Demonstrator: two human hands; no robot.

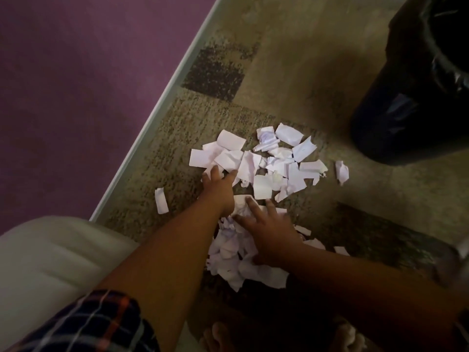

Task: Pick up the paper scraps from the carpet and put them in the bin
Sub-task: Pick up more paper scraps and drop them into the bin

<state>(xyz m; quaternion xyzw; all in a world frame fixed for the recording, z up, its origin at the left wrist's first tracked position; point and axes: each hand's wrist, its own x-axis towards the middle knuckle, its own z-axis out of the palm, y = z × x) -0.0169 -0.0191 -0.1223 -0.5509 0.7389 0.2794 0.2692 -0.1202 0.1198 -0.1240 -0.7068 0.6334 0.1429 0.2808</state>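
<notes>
Several white paper scraps (274, 161) lie scattered on the brown patterned carpet (291, 72), with a denser heap (236, 257) nearer me. My left hand (219, 185) reaches onto the left edge of the far scraps, fingers spread on the paper. My right hand (269, 231) rests flat on top of the near heap, fingers apart. Neither hand has visibly closed around a scrap. The bin (416, 97), lined with a black plastic bag, stands at the upper right, apart from the scraps.
One loose scrap (161, 200) lies alone to the left, and another (342, 172) to the right near the bin. A purple wall (76, 85) with a white skirting board (162, 102) borders the carpet. A pale cushion (50, 262) sits at lower left. My bare toes (218, 336) show at the bottom.
</notes>
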